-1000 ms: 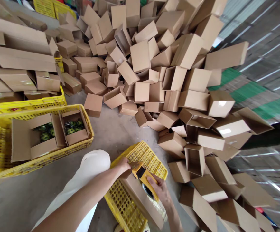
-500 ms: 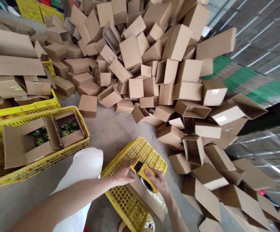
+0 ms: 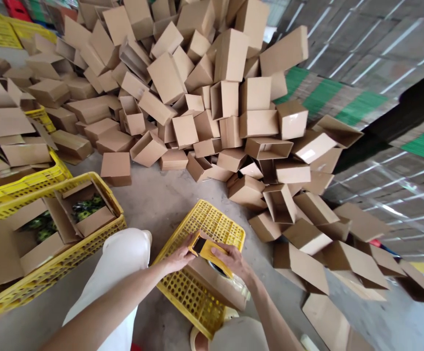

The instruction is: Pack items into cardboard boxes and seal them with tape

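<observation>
Gripping the tape gun (image 3: 212, 251), the right hand (image 3: 235, 261) is curling its fingers around the yellow body above the box (image 3: 217, 286), which is lying on the crate (image 3: 184, 294). The left hand (image 3: 180, 256) is reaching beside the gun's front end, its fingers partly hidden; whether they are gripping anything, I cannot tell. At left, another crate (image 3: 71, 259) is holding open cartons (image 3: 42, 252), and a heap (image 3: 166, 78) is lying beyond.

left hand (image 3: 179, 257) partly hidden by tape dispenser (image 3: 214, 253), fruit crate (image 3: 69, 262) cut off left
</observation>
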`<state>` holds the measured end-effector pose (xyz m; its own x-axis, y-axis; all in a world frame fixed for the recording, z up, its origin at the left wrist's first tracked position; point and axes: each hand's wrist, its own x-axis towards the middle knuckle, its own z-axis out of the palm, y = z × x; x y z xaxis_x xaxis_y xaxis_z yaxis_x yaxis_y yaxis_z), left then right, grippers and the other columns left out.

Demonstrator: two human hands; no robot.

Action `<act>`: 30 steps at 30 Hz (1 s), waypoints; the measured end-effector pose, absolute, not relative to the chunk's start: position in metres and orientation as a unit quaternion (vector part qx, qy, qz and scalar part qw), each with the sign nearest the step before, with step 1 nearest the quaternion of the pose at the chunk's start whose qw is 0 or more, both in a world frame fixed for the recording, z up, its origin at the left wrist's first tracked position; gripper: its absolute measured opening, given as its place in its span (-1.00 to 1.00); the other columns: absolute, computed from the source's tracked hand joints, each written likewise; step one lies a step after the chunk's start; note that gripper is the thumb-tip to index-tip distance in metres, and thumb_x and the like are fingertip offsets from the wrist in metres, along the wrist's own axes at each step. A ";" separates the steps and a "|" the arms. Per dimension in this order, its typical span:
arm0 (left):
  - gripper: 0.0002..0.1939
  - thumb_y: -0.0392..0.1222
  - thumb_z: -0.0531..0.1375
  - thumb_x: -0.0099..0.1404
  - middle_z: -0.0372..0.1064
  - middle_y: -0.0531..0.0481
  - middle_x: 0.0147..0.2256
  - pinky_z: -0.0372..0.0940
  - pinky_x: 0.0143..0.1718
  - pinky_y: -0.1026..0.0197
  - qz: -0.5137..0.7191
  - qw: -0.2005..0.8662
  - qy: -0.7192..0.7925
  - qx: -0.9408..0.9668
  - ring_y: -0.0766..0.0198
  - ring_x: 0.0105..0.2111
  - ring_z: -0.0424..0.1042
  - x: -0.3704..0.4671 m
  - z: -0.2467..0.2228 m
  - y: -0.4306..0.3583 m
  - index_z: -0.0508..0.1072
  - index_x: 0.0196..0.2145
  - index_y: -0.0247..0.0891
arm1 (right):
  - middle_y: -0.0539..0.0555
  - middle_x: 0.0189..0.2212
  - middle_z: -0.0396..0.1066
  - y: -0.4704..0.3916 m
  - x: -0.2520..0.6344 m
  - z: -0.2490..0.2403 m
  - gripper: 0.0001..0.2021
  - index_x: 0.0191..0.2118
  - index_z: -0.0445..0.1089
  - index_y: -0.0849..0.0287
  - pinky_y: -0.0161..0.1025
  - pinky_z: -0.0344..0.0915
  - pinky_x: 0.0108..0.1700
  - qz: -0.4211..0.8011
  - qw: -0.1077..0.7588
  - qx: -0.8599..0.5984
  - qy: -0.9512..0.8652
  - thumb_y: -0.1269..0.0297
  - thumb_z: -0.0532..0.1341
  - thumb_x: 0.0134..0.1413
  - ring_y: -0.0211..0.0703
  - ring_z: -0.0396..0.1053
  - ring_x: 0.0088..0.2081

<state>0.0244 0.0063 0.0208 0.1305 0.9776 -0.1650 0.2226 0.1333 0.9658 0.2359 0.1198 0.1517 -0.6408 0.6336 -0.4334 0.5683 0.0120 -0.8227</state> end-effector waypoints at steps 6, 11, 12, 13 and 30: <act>-0.24 0.10 0.10 0.52 -0.01 0.06 0.54 -0.33 0.56 -0.06 0.356 0.523 0.548 0.547 0.07 0.57 -0.20 0.027 0.025 0.007 -0.03 0.56 0.06 | 0.14 -0.15 0.68 0.122 0.245 0.145 -0.34 0.10 0.64 0.19 -0.09 0.53 -0.08 0.559 0.021 -0.411 -0.720 -0.30 0.31 0.19 0.09 0.59 -0.18; -0.27 0.07 0.08 0.52 0.00 0.06 0.53 -0.33 0.56 -0.04 0.347 0.521 0.543 0.560 0.07 0.57 -0.23 0.030 0.028 0.007 0.02 0.55 0.02 | 0.14 -0.16 0.68 0.121 0.252 0.145 -0.35 0.13 0.63 0.20 -0.12 0.55 -0.09 0.536 0.022 -0.417 -0.734 -0.27 0.30 0.23 0.07 0.60 -0.19; -0.29 0.07 0.07 0.53 0.01 0.07 0.53 -0.34 0.56 -0.04 0.345 0.520 0.544 0.561 0.07 0.57 -0.23 0.030 0.029 0.007 0.03 0.55 0.03 | 0.14 -0.16 0.68 0.120 0.252 0.146 -0.36 0.13 0.63 0.20 -0.13 0.55 -0.09 0.536 0.020 -0.416 -0.735 -0.26 0.29 0.24 0.06 0.60 -0.19; -0.29 0.07 0.06 0.53 0.02 0.07 0.53 -0.34 0.56 -0.04 0.342 0.521 0.543 0.562 0.08 0.57 -0.23 0.030 0.029 0.007 0.04 0.55 0.03 | 0.14 -0.16 0.68 0.119 0.252 0.147 -0.37 0.14 0.63 0.19 -0.14 0.55 -0.10 0.536 0.019 -0.414 -0.735 -0.25 0.29 0.25 0.06 0.60 -0.20; -0.28 0.02 0.08 0.54 -0.03 0.12 0.54 -0.27 0.57 -0.10 0.333 0.523 0.537 0.572 0.06 0.57 -0.25 0.033 0.024 0.010 -0.03 0.56 0.10 | 0.11 -0.09 0.67 0.112 0.255 0.157 -0.40 0.15 0.63 0.12 -0.07 0.54 -0.02 0.532 0.022 -0.410 -0.741 -0.25 0.25 0.27 0.16 0.58 -0.10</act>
<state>0.0330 0.0103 0.0236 0.2006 0.9628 -0.1808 0.2662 0.1241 0.9559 0.2553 0.1122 0.1569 -0.6629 0.6307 -0.4036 0.5838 0.0979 -0.8060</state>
